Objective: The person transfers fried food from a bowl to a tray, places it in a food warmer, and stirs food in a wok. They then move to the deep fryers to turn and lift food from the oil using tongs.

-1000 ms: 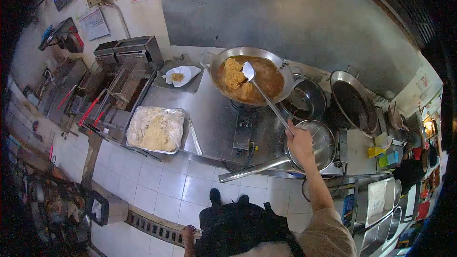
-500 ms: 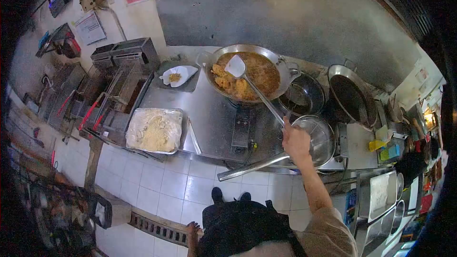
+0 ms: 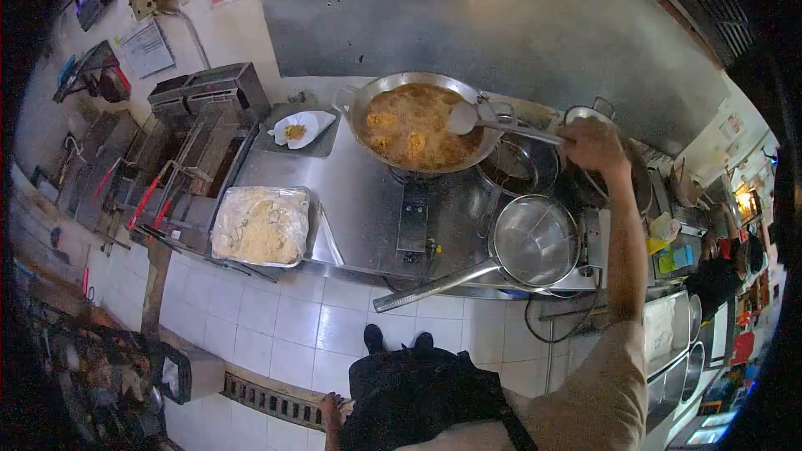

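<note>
My right hand (image 3: 591, 146) is closed around the handle of a long metal wok spatula (image 3: 522, 129). The spatula's blade is at the right side of a large wok (image 3: 357, 129). Inside the wok, golden fried pieces (image 3: 415, 144) lie in bubbling brown oil (image 3: 418, 108). My left hand (image 3: 332, 408) hangs low beside my dark apron, small in view, with its fingers loosely apart and no held thing that I can make out. Below the spatula, a long-handled strainer (image 3: 535, 242) rests at the counter's front edge, its handle sticking out over the floor.
A lined tray of pale crumbs (image 3: 263, 225) sits on the steel counter (image 3: 359, 209) at left, beside tongs (image 3: 331, 235). Behind it is a paper-lined dish (image 3: 298, 129). Fryers (image 3: 205, 134) stand further left. Dark pans (image 3: 520, 165) crowd the wok's right.
My right hand has moved right and away from me, over the dark pans. The spatula blade has slid to the wok's right side, and the fried pieces have spread apart in the oil.
</note>
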### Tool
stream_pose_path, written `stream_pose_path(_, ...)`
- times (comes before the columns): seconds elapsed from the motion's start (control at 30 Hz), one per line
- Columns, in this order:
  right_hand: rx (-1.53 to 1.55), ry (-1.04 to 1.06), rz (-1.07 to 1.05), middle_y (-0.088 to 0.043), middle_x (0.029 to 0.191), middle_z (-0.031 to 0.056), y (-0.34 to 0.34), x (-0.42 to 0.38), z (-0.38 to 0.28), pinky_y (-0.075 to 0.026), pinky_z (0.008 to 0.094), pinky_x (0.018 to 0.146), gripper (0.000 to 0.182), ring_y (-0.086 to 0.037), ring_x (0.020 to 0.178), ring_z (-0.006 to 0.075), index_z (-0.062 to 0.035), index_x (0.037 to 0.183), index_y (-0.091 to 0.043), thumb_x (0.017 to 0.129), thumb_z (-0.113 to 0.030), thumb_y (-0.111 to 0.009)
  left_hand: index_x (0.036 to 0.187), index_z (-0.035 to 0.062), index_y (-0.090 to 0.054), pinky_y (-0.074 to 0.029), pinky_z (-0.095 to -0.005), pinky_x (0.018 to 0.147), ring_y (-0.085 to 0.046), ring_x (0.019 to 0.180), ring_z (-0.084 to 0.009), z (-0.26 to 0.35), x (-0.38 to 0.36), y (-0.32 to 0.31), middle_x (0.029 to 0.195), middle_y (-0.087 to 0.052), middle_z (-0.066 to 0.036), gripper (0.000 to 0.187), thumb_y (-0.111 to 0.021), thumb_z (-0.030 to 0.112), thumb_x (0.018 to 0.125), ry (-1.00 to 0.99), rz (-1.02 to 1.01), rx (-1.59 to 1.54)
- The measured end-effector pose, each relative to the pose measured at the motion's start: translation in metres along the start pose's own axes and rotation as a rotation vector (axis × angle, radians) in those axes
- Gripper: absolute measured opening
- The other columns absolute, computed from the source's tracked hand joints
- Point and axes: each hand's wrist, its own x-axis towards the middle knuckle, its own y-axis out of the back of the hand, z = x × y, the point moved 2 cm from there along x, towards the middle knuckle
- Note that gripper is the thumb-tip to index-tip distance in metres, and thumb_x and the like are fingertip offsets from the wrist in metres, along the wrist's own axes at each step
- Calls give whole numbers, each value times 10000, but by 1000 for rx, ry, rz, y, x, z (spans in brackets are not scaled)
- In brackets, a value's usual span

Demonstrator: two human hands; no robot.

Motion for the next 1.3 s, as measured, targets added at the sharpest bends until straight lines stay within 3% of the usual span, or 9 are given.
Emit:
stream_pose_path(0.1, 82, 212, 44, -632, 804, 177, 34, 10, -15, -499, 459, 734, 213, -620, 772, 356, -86, 859, -663, 713, -229, -605, 1071, -22, -516, -501, -380, 695, -579, 813, -241, -1, 0, -12, 946, -583, -135, 329, -534, 214, 843, -43, 152, 90)
stream_pose_path(0.2, 63, 142, -8, -631, 790, 183, 44, 8, -39, -500, 457, 730, 203, -621, 771, 355, -80, 833, -669, 709, -231, -612, 1058, -22, -524, -506, -379, 643, -589, 760, -242, -7, -3, -17, 873, -596, -140, 332, -560, 224, 839, -278, -69, -171)
stream_pose_path(0.6, -83, 36, -139, -635, 905, 144, 68, 28, -24, -492, 413, 757, 212, -611, 844, 335, -128, 847, -699, 710, -244, -586, 1165, 57, -444, -511, -461, 769, -546, 998, -320, -10, 41, -5, 1112, -530, -115, 422, -530, 343, 868, -95, -208, 120)
stream_pose_path(0.63, -97, 199, 17, -636, 743, 151, 67, 33, -22, -506, 399, 681, 206, -628, 702, 310, -51, 749, -683, 698, -230, -595, 1150, 81, -458, -520, -458, 705, -574, 920, -315, -13, 38, -6, 1075, -544, -79, 373, -526, 320, 873, -151, -161, 92)
stream_pose_path(0.73, -89, -91, -489, -616, 633, 173, 75, 70, -29, -517, 421, 604, 203, -632, 626, 315, -16, 732, -647, 662, -192, -574, 1152, 21, -465, -515, -401, 640, -605, 752, -277, 3, 60, -12, 941, -589, -140, 439, -539, 335, 853, 164, 173, 247)
stream_pose_path(0.83, -1, -117, -592, -589, 567, 120, 53, 104, -27, -481, 383, 519, 190, -580, 518, 241, -26, 631, -625, 682, -203, -577, 1149, 8, -467, -519, -389, 586, -607, 717, -285, 8, 73, -5, 936, -591, -151, 435, -540, 310, 846, 242, 118, 115)
stream_pose_path(0.93, 5, -248, -786, -509, 465, 44, 53, 114, -35, -380, 304, 359, 257, -440, 358, 148, -35, 555, -583, 753, -195, -550, 1136, -2, -482, -518, -372, 573, -606, 695, -282, 17, 47, -24, 915, -595, -150, 417, -539, 292, 845, 20, 190, 138)
stream_pose_path(1.1, 494, -239, -740, -550, 521, 37, -76, 94, 10, -376, 282, 342, 259, -454, 368, 144, -91, 603, -579, 727, -318, -582, 1156, -14, -470, -514, -363, 570, -606, 718, -270, 9, 53, -22, 939, -588, -148, 435, -534, 293, 853, 62, 161, 41)
stream_pose_path(1.3, 1028, -305, -456, -564, 572, 34, -171, 29, -67, -356, 261, 347, 264, -472, 408, 96, -75, 1040, -647, 844, -231, -565, 1153, 12, -464, -509, -407, 621, -587, 821, -286, -6, 40, -23, 1004, -561, -146, 407, -521, 291, 862, 37, 114, 120)
